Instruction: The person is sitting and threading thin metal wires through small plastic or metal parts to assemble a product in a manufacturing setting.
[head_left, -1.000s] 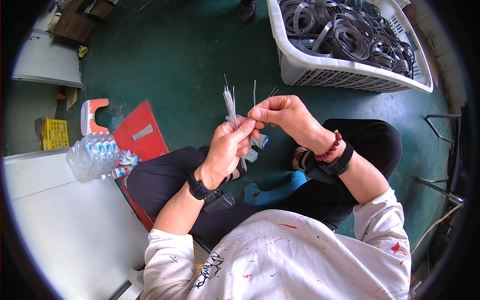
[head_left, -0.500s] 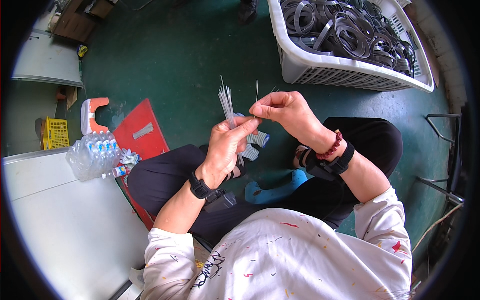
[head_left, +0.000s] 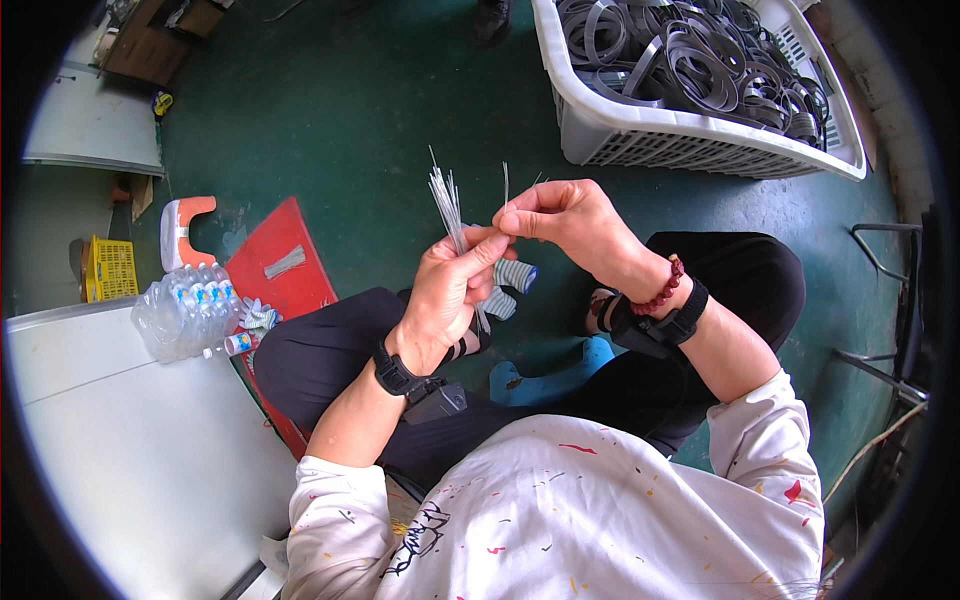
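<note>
My left hand (head_left: 452,290) grips a bundle of thin grey-white strips (head_left: 446,204) that stand upright out of the fist. My right hand (head_left: 560,218) meets it just to the right and pinches a single strip (head_left: 506,185) between thumb and forefinger. Both hands hover over my lap, above black trousers and a striped sock (head_left: 516,274). Each wrist wears a black band, and the right wrist also has a red bead bracelet (head_left: 663,292).
A white plastic basket (head_left: 640,135) full of dark metal rings stands on the green floor ahead right. At left are a wrapped pack of water bottles (head_left: 185,312), a red board (head_left: 278,270), a yellow crate (head_left: 108,268) and a white tabletop (head_left: 130,460). A blue stool edge (head_left: 545,378) shows under me.
The two hands have stayed together and risen slightly. The right fingers have shifted along the strips and now pinch one apart from the bundle.
</note>
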